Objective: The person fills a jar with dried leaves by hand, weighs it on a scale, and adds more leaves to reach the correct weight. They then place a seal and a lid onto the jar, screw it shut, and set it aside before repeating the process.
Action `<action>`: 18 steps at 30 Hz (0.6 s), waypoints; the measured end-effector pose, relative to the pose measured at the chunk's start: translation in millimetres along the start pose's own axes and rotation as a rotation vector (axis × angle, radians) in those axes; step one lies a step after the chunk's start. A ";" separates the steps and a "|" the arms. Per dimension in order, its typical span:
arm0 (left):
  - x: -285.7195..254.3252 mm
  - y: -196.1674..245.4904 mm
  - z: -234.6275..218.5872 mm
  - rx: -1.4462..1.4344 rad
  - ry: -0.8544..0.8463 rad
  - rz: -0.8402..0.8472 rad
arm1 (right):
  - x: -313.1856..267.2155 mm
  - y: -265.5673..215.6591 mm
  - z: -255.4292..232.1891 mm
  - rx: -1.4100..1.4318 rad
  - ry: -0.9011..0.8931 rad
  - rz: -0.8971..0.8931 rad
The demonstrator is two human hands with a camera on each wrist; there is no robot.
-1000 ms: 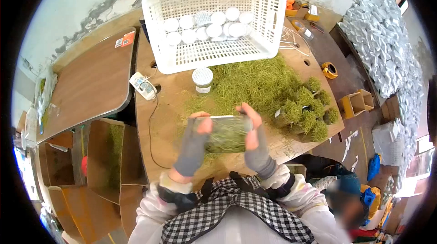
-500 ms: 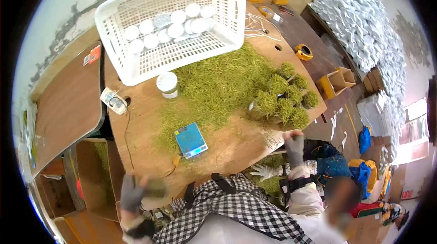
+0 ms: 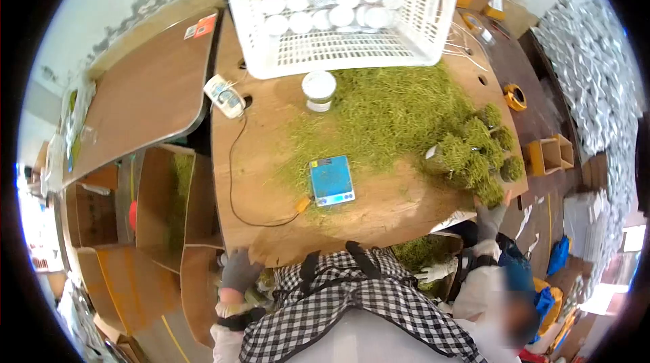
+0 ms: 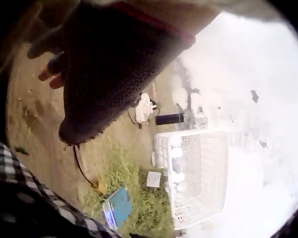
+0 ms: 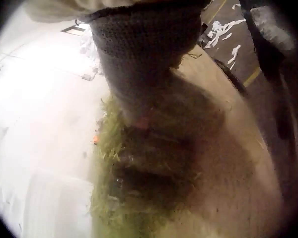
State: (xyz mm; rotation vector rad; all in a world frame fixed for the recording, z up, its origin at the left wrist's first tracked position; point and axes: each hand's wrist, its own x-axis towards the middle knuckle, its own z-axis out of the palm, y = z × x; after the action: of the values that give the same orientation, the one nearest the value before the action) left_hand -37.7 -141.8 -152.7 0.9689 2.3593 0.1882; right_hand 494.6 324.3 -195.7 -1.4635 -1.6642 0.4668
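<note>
My left hand (image 3: 240,271), in a grey fingerless glove, is at the table's front left edge. In the left wrist view its bare fingertips (image 4: 52,79) overlap the wood, and nothing shows in them. At the front right, my right hand (image 3: 491,219) has its fingers spread right at the nearest green-filled tub (image 3: 489,191). The right wrist view is dark there, with dried green strands (image 5: 109,134) beside the hand. A blue digital scale (image 3: 332,180) lies between the two hands. Behind it spreads a pile of dried green strands (image 3: 399,105).
White-lidded tubs lie in a big white slotted basket (image 3: 349,63) at the back. One lidded tub (image 3: 318,90) stands before it, right of a power strip (image 3: 225,97). A black cable (image 3: 230,180) crosses the left side. Cardboard boxes (image 3: 159,207) stand left of the table.
Both hands held a clear container of green strands over the scale, then parted. The left went to the front left edge with a blurred greenish thing, now out of sight; the right reached the filled tubs.
</note>
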 end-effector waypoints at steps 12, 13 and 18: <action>30.2 71.1 -24.8 -0.089 0.229 0.095 | -105.1 -226.3 89.0 0.546 -0.606 -0.115; 30.8 74.6 -26.5 -0.114 0.247 0.135 | -99.4 -236.0 110.7 0.439 -0.652 -0.207; 25.8 84.8 -31.1 -0.191 0.321 0.142 | -100.1 -290.5 194.9 0.332 -0.733 -0.341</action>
State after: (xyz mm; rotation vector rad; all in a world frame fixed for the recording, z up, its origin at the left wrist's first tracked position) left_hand -18.9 -59.9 -110.6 1.0774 2.4973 0.6562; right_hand 157.3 207.6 -125.0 -0.7690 -2.2062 1.1122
